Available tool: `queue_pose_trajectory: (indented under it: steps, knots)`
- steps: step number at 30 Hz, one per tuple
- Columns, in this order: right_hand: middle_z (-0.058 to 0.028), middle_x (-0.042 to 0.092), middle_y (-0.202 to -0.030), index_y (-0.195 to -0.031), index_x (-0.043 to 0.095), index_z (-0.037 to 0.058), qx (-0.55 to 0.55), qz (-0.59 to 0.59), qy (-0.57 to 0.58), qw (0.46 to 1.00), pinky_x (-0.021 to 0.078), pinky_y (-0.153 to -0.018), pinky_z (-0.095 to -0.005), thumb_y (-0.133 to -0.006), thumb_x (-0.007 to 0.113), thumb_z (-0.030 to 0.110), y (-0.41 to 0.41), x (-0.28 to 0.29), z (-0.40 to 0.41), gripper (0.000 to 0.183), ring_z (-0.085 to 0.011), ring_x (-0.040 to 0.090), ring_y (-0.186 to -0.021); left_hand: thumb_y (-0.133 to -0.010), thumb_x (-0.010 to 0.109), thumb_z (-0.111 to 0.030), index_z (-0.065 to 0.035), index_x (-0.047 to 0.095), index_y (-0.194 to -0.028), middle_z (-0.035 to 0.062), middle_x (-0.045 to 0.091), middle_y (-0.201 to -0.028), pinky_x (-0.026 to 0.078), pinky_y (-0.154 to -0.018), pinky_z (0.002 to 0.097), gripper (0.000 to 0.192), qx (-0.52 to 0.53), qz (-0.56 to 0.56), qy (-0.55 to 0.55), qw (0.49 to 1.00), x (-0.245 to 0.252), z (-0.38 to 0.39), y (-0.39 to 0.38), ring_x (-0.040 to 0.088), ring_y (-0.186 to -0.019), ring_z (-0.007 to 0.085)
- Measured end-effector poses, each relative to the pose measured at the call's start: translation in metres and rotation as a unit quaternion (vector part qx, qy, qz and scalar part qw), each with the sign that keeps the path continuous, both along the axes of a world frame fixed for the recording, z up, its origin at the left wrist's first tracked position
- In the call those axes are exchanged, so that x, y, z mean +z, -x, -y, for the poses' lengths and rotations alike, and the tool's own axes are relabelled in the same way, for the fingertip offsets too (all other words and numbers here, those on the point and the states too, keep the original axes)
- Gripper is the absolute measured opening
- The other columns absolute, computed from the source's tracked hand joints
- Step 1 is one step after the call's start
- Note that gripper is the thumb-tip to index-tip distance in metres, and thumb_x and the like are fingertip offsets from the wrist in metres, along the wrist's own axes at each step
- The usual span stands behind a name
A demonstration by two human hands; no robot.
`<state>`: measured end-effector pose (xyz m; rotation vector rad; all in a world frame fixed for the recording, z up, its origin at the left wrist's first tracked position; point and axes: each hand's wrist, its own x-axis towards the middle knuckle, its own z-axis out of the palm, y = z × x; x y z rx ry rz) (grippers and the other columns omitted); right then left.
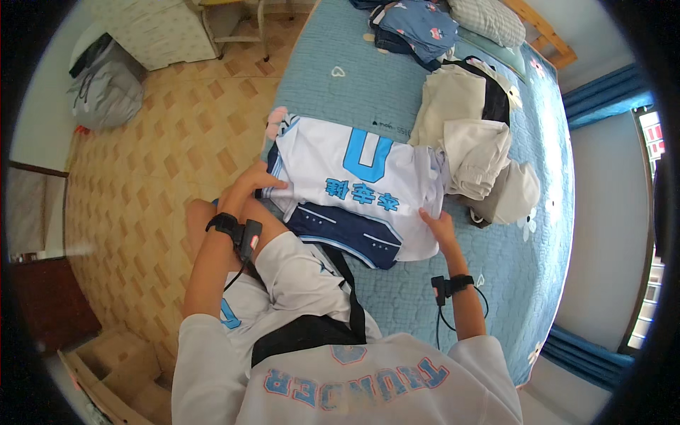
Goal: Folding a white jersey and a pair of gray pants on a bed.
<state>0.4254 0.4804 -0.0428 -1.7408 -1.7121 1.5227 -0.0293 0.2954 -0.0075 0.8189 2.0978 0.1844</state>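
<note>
A white sports jersey [313,154] with blue print and writing lies spread on the bed before me. Its navy panel [345,231] with white and light-blue trim faces my lap. My left hand [258,178] grips the jersey's left edge, thumb on top and the other fingers partly hidden. At the right edge, my right hand [440,226] pinches the white cloth, thumb above and fingers mostly underneath. The jersey's far right part is bunched against a pile of pale folded clothes [451,101].
The bed has a blue quilted cover [313,79]. Behind the pile lie blue clothes [419,26] and a checked pillow [489,21]. A grey bag [106,95] stands on the tiled floor to the left, cardboard boxes [117,361] at lower left. Cabled wrist straps circle both my wrists.
</note>
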Motion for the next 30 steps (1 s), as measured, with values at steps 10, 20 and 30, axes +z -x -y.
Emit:
queue_pose_trajectory:
  steps: [10, 20, 30]
  knots:
    - [-0.0134, 0.066, -0.087, -0.096, 0.062, -0.0058, -0.038, -0.054, -0.056, 0.996, 0.0492, -0.066, -0.0319, -0.070, 0.075, 0.020, -0.010, -0.020, -0.001, 0.039, -0.0186, 0.062, -0.073, -0.067, 0.076, -0.039, 0.0008, 0.062, -0.103, 0.0113, 0.066, -0.097, 0.046, -0.078, 0.0354, 0.056, 0.191, 0.163, -0.303, 0.919, 0.018, 0.014, -0.002, 0.061, -0.089, 0.0265]
    - [-0.0120, 0.066, -0.084, -0.093, 0.063, -0.0074, 0.031, 0.072, -0.033, 0.996, 0.0492, -0.063, -0.0313, -0.073, 0.074, 0.027, -0.024, -0.013, 0.002, 0.041, -0.0173, 0.062, -0.072, -0.066, 0.068, -0.057, 0.0078, 0.051, -0.116, 0.0224, 0.058, -0.112, 0.047, -0.081, 0.0374, 0.083, -0.187, -0.034, 0.127, 0.974, 0.020, 0.010, 0.003, 0.056, -0.103, 0.0312]
    - [-0.0061, 0.064, -0.087, -0.104, 0.060, -0.0060, -0.015, -0.023, 0.005, 1.000, 0.0464, -0.067, -0.0276, -0.081, 0.067, 0.023, -0.055, -0.019, 0.025, 0.038, -0.0127, 0.058, -0.074, -0.083, 0.063, -0.030, 0.0002, 0.052, -0.102, 0.0018, 0.052, -0.070, 0.039, -0.037, 0.0256, 0.037, 0.064, 0.117, -0.290, 0.948, 0.022, 0.023, -0.012, 0.047, -0.052, 0.0097]
